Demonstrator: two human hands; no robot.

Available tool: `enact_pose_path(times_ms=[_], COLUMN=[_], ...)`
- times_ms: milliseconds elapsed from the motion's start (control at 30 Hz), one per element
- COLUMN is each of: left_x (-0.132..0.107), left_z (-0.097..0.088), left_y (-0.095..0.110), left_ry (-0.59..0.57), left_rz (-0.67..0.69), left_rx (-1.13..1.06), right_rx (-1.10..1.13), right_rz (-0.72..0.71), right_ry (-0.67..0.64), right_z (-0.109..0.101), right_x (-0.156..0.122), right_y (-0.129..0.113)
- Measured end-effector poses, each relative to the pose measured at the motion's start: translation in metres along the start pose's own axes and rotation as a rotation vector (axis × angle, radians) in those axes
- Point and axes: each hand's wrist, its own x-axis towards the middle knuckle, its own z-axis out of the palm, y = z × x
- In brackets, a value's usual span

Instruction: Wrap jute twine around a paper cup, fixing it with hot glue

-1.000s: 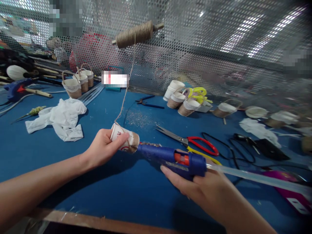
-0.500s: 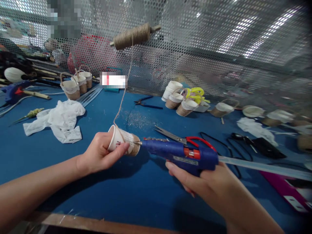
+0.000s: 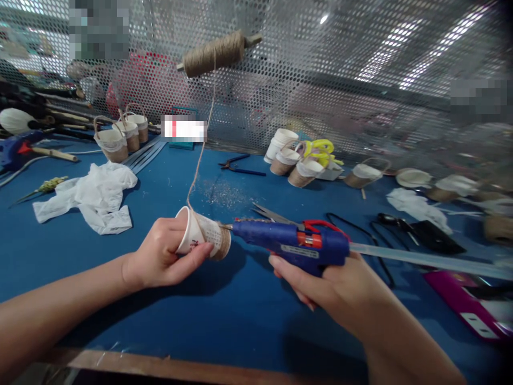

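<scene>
My left hand (image 3: 168, 254) grips a white paper cup (image 3: 206, 231) lying on its side, fingers inside its mouth and thumb along the outside. Brown twine is wound round the cup's base end. From the cup a strand of twine (image 3: 199, 160) runs up to a twine spool (image 3: 214, 53) on a wooden rod. My right hand (image 3: 320, 286) is closed round the handle of a blue hot glue gun (image 3: 288, 240) with a long clear glue stick in its back. The gun's metal nozzle is at the cup's side, by the wound twine; whether it touches, I cannot tell.
Scissors with red handles (image 3: 276, 214) lie behind the glue gun, pliers (image 3: 240, 166) farther back. Twine-wrapped cups with handles (image 3: 114, 144) stand at the back left, more (image 3: 304, 174) at the back right. White crumpled cloth (image 3: 96, 192) lies left; a perforated metal screen (image 3: 304, 64) rises behind.
The cup has turned slightly in my left hand, its printed mark now lower. The nozzle has shifted a little toward the upper side of the cup's base end. The view has moved slightly.
</scene>
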Motion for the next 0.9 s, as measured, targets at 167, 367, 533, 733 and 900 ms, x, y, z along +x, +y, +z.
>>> enact_pose_path(times_ms=[167, 367, 533, 733, 900], left_x=[-0.001, -0.001, 0.0, 0.0, 0.0], left_z=[0.001, -0.001, -0.002, -0.002, -0.002], left_y=[-0.001, -0.001, -0.001, -0.003, -0.004], left_ry=[0.004, -0.016, -0.027, -0.009, 0.008], left_rz=[0.028, 0.028, 0.007, 0.024, 0.063], left_rx=[-0.019, -0.04, -0.029, -0.033, -0.044], right_rx=[-0.006, -0.07, -0.147, -0.15, -0.118], right_rz=[-0.015, -0.094, -0.15, -0.025, 0.022], right_ry=[-0.015, -0.042, -0.059, -0.017, -0.031], right_z=[0.0, -0.002, -0.004, -0.003, -0.002], right_x=[0.001, 0.002, 0.001, -0.004, -0.001], right_y=[0.0, 0.006, 0.016, 0.012, 0.006])
